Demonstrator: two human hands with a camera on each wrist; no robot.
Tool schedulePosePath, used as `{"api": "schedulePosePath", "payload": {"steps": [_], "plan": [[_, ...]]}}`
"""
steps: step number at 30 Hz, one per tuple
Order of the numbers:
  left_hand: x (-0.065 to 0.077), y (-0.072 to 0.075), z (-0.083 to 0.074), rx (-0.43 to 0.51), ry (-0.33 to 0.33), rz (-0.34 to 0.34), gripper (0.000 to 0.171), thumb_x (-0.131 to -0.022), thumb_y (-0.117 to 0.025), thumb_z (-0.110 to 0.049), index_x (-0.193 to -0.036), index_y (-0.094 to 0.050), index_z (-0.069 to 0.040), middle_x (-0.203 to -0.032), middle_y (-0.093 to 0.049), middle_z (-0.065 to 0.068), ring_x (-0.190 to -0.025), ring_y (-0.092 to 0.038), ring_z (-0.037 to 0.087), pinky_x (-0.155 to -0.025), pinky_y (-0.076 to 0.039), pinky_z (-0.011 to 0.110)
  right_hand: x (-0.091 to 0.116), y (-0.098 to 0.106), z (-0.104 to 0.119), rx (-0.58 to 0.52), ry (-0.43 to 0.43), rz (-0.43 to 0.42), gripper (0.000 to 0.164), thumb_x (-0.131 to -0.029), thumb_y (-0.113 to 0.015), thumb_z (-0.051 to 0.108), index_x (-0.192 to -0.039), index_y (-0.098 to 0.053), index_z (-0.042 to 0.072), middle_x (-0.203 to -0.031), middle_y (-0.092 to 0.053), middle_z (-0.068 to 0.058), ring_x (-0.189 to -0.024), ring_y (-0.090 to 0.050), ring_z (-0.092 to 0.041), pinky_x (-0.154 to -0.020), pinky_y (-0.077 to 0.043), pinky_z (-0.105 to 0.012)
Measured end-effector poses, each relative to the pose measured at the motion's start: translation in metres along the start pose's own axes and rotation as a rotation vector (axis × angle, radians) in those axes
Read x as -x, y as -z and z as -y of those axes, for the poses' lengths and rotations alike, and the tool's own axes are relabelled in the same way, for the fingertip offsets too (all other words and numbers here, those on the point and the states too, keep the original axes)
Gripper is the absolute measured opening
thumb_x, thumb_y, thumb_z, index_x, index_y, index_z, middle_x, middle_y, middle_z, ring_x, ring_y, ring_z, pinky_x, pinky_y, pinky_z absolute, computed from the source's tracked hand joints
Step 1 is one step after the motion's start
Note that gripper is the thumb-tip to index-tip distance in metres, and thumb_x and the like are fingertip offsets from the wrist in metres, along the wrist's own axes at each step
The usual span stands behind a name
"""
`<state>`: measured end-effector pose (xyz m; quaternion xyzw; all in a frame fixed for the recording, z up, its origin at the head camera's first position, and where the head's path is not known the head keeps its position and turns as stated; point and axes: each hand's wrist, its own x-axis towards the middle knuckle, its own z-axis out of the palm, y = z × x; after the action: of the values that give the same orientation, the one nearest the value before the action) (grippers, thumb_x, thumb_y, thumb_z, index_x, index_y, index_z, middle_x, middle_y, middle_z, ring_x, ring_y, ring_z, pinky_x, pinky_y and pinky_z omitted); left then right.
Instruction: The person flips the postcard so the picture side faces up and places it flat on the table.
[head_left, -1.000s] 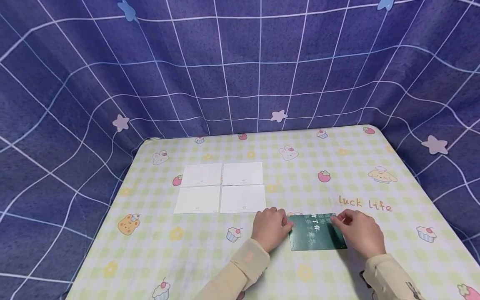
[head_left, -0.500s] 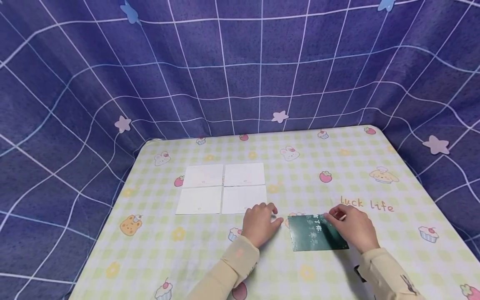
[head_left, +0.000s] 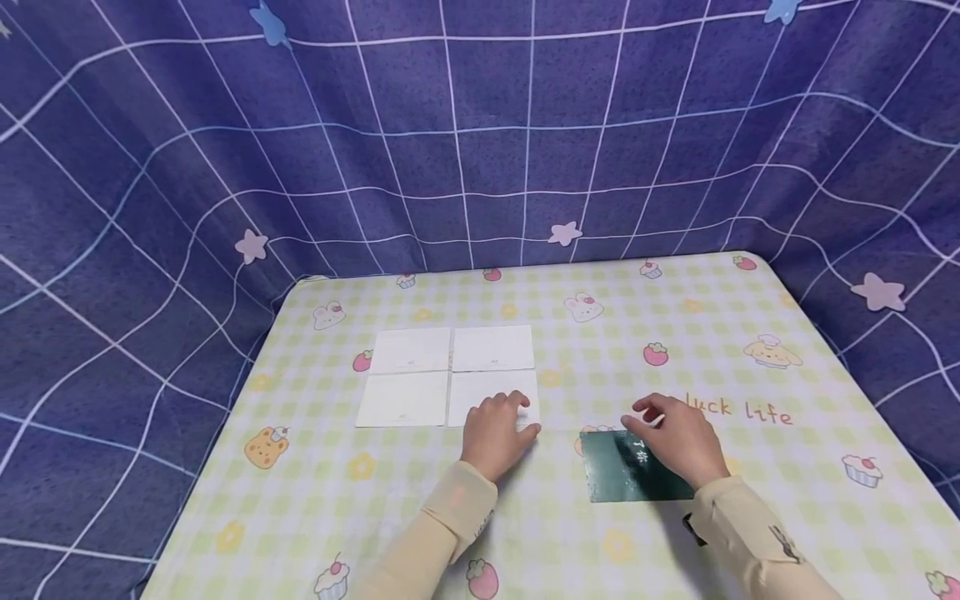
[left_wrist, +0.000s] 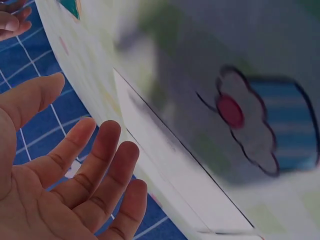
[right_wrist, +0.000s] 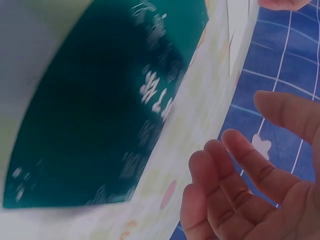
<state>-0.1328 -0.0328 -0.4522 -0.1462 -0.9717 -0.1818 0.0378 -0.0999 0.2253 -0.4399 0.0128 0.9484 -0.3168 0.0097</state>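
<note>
A dark green card (head_left: 615,471) with white handwritten-style characters lies flat on the patterned tablecloth. My right hand (head_left: 678,437) hovers over its right part, fingers loosely bent and holding nothing; the right wrist view shows the green card (right_wrist: 95,115) below that hand. My left hand (head_left: 497,437) is raised over the near edge of the lower right white card (head_left: 468,400), its fingers spread and relaxed. In the left wrist view its palm and fingers (left_wrist: 107,155) are bare, with white cards (left_wrist: 165,160) beyond them.
Three more white cards, upper left (head_left: 411,350), upper right (head_left: 492,347) and lower left (head_left: 402,400), form a block with the fourth. The checked tablecloth (head_left: 300,500) has printed cupcakes, strawberries and animals. A blue grid curtain (head_left: 480,125) surrounds the table's back and sides.
Both hands have come off the green card's edges. The left hand has moved left toward the white cards, the right hand left and inward over the green card, which stays in place.
</note>
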Motion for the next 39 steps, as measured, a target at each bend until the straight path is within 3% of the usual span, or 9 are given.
{"api": "schedulePosePath", "payload": {"steps": [8, 20, 29, 39], "plan": [[-0.003, 0.007, 0.023, -0.021, 0.034, -0.032, 0.035, -0.083, -0.085, -0.03, -0.11, -0.073, -0.011, -0.097, -0.073, 0.01, -0.087, -0.068, 0.029, -0.072, -0.053, 0.043, -0.011, -0.015, 0.019, -0.034, 0.007, 0.022, 0.033, -0.092, -0.073, 0.031, -0.114, -0.072, 0.006, -0.102, -0.07, -0.011, -0.086, -0.067, -0.025, -0.07, -0.052, -0.042], [-0.005, 0.014, 0.049, -0.049, 0.133, -0.037, 0.038, -0.08, -0.087, -0.029, -0.11, -0.073, -0.011, -0.099, -0.073, 0.013, -0.092, -0.069, 0.032, -0.077, -0.053, 0.046, -0.025, -0.034, 0.042, -0.046, 0.019, 0.077, 0.033, -0.093, -0.073, 0.029, -0.116, -0.071, 0.005, -0.102, -0.069, -0.009, -0.083, -0.064, -0.026, -0.072, -0.053, -0.044], [-0.008, 0.016, 0.06, -0.046, 0.189, -0.014, 0.043, -0.08, -0.087, -0.029, -0.116, -0.072, -0.009, -0.103, -0.073, 0.013, -0.093, -0.068, 0.031, -0.08, -0.053, 0.045, -0.031, -0.046, 0.049, -0.052, 0.013, 0.092, 0.031, -0.092, -0.074, 0.026, -0.116, -0.071, 0.006, -0.101, -0.068, -0.009, -0.085, -0.063, -0.028, -0.077, -0.052, -0.047], [-0.012, 0.021, 0.07, -0.057, 0.203, -0.025, 0.045, -0.079, -0.087, -0.028, -0.117, -0.071, -0.009, -0.102, -0.072, 0.013, -0.094, -0.068, 0.032, -0.08, -0.052, 0.046, -0.041, -0.062, 0.06, -0.058, 0.038, 0.1, 0.03, -0.09, -0.077, 0.023, -0.115, -0.071, 0.008, -0.103, -0.067, -0.008, -0.089, -0.065, -0.026, -0.08, -0.052, -0.048]]}}
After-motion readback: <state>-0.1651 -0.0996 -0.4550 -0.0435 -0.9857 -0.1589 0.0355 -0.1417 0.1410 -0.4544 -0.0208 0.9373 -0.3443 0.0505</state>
